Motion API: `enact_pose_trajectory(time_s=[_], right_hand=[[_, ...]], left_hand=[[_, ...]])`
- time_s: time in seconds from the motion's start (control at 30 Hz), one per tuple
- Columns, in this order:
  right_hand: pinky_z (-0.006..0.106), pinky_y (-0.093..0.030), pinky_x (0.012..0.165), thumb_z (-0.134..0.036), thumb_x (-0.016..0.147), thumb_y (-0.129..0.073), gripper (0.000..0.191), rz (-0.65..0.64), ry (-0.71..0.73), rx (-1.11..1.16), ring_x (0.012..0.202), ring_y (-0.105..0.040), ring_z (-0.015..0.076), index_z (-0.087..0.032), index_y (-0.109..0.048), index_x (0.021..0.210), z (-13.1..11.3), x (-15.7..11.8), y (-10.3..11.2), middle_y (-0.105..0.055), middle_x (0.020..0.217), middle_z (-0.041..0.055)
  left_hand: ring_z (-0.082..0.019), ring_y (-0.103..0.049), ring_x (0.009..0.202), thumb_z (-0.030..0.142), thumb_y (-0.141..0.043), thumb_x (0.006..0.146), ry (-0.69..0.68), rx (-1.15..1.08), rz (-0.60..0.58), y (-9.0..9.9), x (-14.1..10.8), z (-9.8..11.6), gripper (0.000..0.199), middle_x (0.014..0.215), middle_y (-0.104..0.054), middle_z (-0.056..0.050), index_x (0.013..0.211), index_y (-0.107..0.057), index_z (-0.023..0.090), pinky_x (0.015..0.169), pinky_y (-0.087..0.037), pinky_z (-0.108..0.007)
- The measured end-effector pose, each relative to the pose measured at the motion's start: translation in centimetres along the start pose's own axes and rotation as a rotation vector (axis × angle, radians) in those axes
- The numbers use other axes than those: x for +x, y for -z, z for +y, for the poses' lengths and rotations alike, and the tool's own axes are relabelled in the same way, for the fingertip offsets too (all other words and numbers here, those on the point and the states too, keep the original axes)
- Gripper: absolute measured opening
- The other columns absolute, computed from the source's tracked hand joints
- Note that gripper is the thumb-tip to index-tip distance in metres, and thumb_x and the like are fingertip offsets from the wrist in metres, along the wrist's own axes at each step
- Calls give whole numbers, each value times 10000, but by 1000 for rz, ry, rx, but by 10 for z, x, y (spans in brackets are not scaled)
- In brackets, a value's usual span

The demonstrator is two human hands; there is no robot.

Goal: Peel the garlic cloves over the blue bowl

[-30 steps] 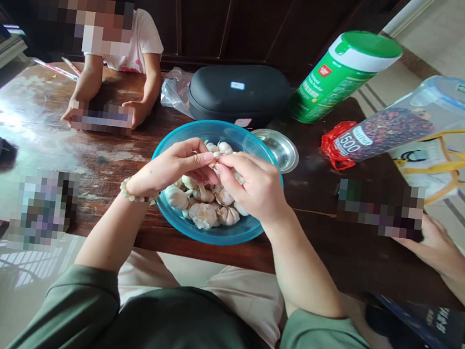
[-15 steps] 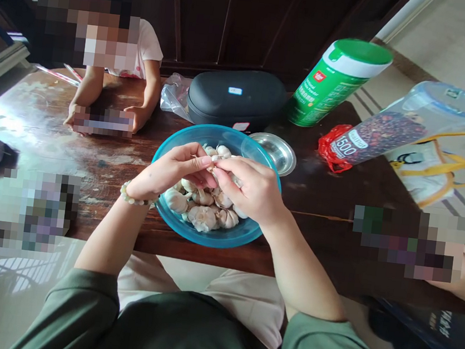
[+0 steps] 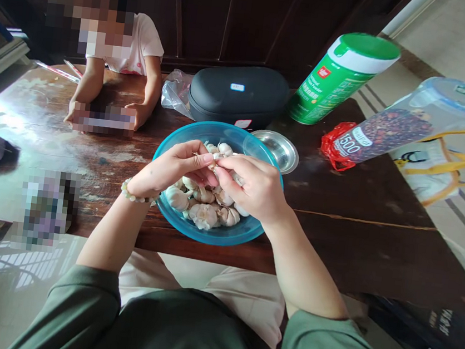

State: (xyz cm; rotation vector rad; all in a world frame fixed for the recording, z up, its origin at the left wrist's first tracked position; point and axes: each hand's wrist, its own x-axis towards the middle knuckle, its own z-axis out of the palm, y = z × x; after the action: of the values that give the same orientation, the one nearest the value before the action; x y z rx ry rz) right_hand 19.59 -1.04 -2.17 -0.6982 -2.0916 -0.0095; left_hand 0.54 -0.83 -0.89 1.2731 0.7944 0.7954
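Both my hands meet over a blue plastic bowl (image 3: 208, 239) that holds several whole garlic bulbs (image 3: 203, 216). My left hand (image 3: 181, 164), with a beaded bracelet (image 3: 134, 192) at the wrist, pinches a small pale garlic clove (image 3: 212, 164) between thumb and fingers. The fingertips of my right hand (image 3: 254, 185) are closed on the same clove from the other side. Most of the clove is hidden by the fingers. Just behind the bowl's right rim sits a shallow metal dish (image 3: 279, 149).
A black zip case (image 3: 238, 94) and a clear plastic bag (image 3: 175, 92) lie behind the bowl. A green canister (image 3: 335, 82) and a tall clear jar (image 3: 401, 129) on red plastic stand back right. Across the wooden table (image 3: 334, 236), a person's hands (image 3: 136, 113) hold a device.
The other person's hand and the blurred object at the right table edge are gone from view. My fingers have shifted only slightly on the garlic clove.
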Motion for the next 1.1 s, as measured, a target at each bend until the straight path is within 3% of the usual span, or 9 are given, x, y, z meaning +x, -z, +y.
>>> enact_pose_trajectory(time_s=[0.6,1.1], right_hand=[[273,-539,650,-130,874,-541,106,7,10,-4,673,-654,150,-166,-621,815,1,-1,0,-705,739,39],[285,-543,680,-200,895,-534,101,-51,-39,31,706,-664,158,-181,-626,858,-2,0,2,-711,770,35]], left_hand=[[-132,-678,720,426,-611,860,2,5,-14,0,0,0,298,758,-700,-37,826,-539,138,683,-540,-246],[-134,-677,706,455,-622,843,0,21,16,-1,0,0,324,754,-693,-29,819,-537,143,672,-538,-251]])
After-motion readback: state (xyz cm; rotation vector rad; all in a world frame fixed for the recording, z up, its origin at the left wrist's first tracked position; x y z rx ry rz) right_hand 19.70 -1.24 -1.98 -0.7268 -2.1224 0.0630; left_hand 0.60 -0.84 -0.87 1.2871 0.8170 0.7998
